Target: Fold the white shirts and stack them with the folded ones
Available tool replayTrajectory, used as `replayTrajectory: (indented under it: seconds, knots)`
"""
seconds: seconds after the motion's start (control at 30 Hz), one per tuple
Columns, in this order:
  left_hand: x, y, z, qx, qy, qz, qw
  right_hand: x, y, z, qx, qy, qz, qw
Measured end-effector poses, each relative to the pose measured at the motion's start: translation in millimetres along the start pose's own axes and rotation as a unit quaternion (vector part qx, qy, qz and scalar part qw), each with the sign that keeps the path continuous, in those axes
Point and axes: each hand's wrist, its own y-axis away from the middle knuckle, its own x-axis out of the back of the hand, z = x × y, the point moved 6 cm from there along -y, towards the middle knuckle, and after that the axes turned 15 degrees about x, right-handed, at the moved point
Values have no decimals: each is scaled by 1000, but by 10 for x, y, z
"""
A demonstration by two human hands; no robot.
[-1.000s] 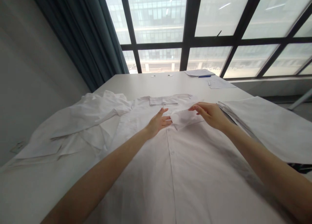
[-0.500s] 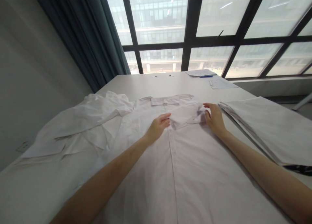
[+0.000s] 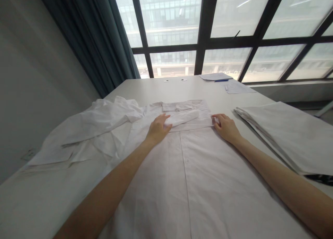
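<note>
Touching the white shirt, left hand and right hand both half-curled, any hold on cloth unclear.

On my feed the bottom edge cuts off the lower end of the white cloth button-front shirt, and I can't make out whether the bare left hand or bare right hand grips it. The flat folded white cloth runs off to the right, partly hiding a black-and-white patterned item; the pale wall plate is too blurred to identify.
</note>
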Motion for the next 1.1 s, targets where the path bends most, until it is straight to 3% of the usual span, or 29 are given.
replayTrajectory:
  seconds: [0.2, 0.43, 0.53, 0.7, 0.93, 1.1]
  knots:
    - [-30, 101, 37, -22, -51, 7, 998, -9, 9, -35, 37, 1, -6, 999]
    - [223, -135, -221, 76, 42, 149, 985, -5, 17, 93, 36, 0, 13, 999]
    - [259, -217, -344, 106, 93, 174, 975, 8, 21, 123, 36, 7, 18, 999]
    - [238, -215, -374, 95, 104, 151, 978, 13, 16, 29, 65, 5, 17, 998]
    - [144, -96, -183, 11, 19, 84, 996, 18, -3, -226, 172, -44, -5, 984]
    - [94, -29, -95, -18, 9, 76, 997, 18, -2, -275, 205, -70, -24, 976]
